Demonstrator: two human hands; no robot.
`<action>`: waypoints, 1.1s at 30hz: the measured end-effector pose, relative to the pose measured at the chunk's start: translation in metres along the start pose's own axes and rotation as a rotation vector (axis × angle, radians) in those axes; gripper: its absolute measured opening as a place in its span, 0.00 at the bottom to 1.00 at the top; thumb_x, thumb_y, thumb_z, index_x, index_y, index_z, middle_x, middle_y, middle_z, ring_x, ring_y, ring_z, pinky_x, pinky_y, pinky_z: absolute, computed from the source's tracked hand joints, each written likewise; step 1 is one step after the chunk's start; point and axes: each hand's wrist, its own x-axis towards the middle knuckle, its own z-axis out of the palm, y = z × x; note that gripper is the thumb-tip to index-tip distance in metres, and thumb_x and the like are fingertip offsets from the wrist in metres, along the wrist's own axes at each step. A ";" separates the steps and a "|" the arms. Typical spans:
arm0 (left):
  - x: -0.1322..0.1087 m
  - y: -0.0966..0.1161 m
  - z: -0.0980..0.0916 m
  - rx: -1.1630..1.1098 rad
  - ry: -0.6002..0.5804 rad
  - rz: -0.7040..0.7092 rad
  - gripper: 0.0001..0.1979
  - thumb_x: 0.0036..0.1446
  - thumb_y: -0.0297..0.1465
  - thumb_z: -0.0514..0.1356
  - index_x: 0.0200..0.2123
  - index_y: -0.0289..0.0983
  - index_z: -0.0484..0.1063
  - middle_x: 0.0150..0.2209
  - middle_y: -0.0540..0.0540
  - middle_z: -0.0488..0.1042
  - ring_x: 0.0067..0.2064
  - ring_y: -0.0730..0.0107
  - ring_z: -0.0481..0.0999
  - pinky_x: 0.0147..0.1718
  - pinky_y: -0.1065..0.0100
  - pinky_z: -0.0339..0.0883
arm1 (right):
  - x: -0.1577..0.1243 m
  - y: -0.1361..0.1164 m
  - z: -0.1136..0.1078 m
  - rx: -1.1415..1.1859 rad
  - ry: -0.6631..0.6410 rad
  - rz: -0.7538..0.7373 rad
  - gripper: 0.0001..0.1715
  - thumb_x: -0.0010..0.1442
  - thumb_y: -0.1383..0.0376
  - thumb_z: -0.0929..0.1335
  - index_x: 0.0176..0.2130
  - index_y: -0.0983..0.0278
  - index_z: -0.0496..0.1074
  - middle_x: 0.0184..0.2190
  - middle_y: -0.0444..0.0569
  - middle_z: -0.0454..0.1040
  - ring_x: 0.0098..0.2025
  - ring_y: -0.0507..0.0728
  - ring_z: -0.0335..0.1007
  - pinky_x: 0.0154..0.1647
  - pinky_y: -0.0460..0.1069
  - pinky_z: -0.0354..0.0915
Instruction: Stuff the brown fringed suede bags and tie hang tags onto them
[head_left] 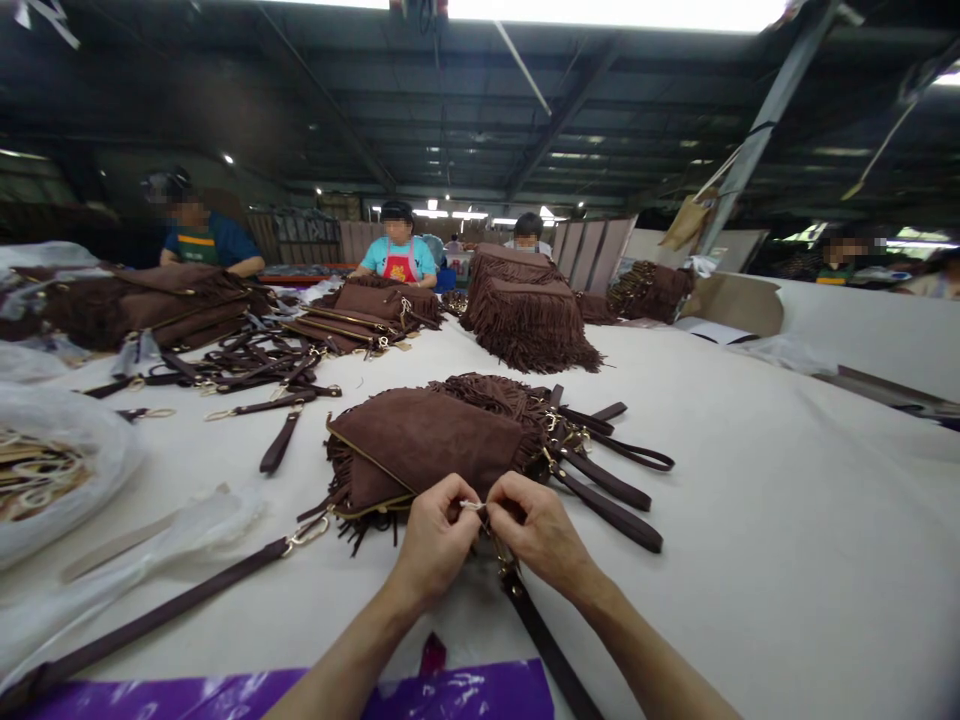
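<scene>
My left hand [441, 530] and my right hand [534, 525] meet in front of a brown fringed bag [442, 440]. Both are closed, thumbs against fingers, on a thin white string [472, 506] stretched between them. Below my right hand hangs a dark wrist strap [544, 635] with a gold clasp; its upper end is partly hidden by the fingers. A longer strap [180, 605] with a gold clip lies left of my left hand, at the bag's corner. Several wristlet straps [611, 480] fan out from the bags' right side.
Several loose straps [247, 365] lie at the left, before stacked bags [150, 300]. A plastic bag of tags [45, 470] stands at the left edge. Fringed bags [525, 305] are piled at the back. Purple plastic [465, 690] lies at the front. Co-workers [397, 255] sit across the table.
</scene>
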 end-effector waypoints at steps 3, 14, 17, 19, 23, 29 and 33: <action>0.003 0.002 -0.002 -0.341 -0.119 -0.237 0.03 0.43 0.30 0.56 0.24 0.38 0.63 0.14 0.58 0.59 0.15 0.81 0.52 0.14 0.76 0.43 | 0.002 -0.001 -0.006 0.282 -0.133 0.145 0.07 0.54 0.67 0.66 0.25 0.62 0.67 0.21 0.39 0.65 0.23 0.50 0.59 0.24 0.45 0.55; 0.001 0.013 -0.028 -1.092 -0.206 -0.502 0.11 0.44 0.27 0.64 0.26 0.35 0.63 0.42 0.37 0.77 0.23 0.81 0.63 0.15 0.79 0.44 | -0.006 0.013 -0.043 1.314 -0.340 0.444 0.38 0.39 0.70 0.65 0.52 0.64 0.69 0.57 0.53 0.69 0.61 0.60 0.62 0.62 0.55 0.57; 0.001 0.013 -0.026 -1.121 -0.195 -0.479 0.09 0.44 0.26 0.65 0.25 0.33 0.65 0.48 0.35 0.75 0.28 0.78 0.67 0.16 0.80 0.48 | -0.008 0.008 -0.046 1.361 -0.314 0.405 0.41 0.37 0.70 0.64 0.54 0.65 0.69 0.59 0.53 0.67 0.63 0.62 0.58 0.66 0.57 0.52; 0.000 0.013 -0.025 -1.132 -0.188 -0.476 0.09 0.46 0.28 0.65 0.25 0.33 0.66 0.50 0.34 0.74 0.29 0.76 0.68 0.17 0.79 0.51 | -0.008 0.005 -0.045 1.401 -0.309 0.395 0.41 0.36 0.69 0.65 0.54 0.66 0.69 0.59 0.54 0.67 0.64 0.63 0.57 0.65 0.57 0.53; -0.002 0.012 -0.022 -1.133 -0.155 -0.473 0.07 0.45 0.28 0.65 0.25 0.33 0.68 0.51 0.36 0.73 0.30 0.74 0.69 0.17 0.78 0.53 | -0.008 0.004 -0.034 1.246 -0.189 0.438 0.29 0.43 0.68 0.73 0.48 0.64 0.74 0.53 0.53 0.73 0.56 0.59 0.68 0.56 0.51 0.64; -0.004 0.012 -0.018 -1.089 -0.116 -0.469 0.08 0.42 0.25 0.66 0.24 0.33 0.68 0.51 0.38 0.74 0.29 0.77 0.66 0.18 0.78 0.51 | -0.009 0.010 -0.016 0.570 0.055 0.219 0.14 0.61 0.56 0.67 0.39 0.63 0.76 0.29 0.48 0.73 0.31 0.56 0.72 0.25 0.47 0.70; -0.004 0.009 -0.016 -1.072 -0.096 -0.455 0.09 0.40 0.26 0.68 0.23 0.33 0.69 0.42 0.43 0.76 0.27 0.78 0.65 0.17 0.79 0.49 | -0.013 0.007 -0.010 -0.001 0.046 -0.098 0.21 0.66 0.67 0.58 0.53 0.63 0.71 0.32 0.50 0.70 0.32 0.56 0.69 0.31 0.50 0.70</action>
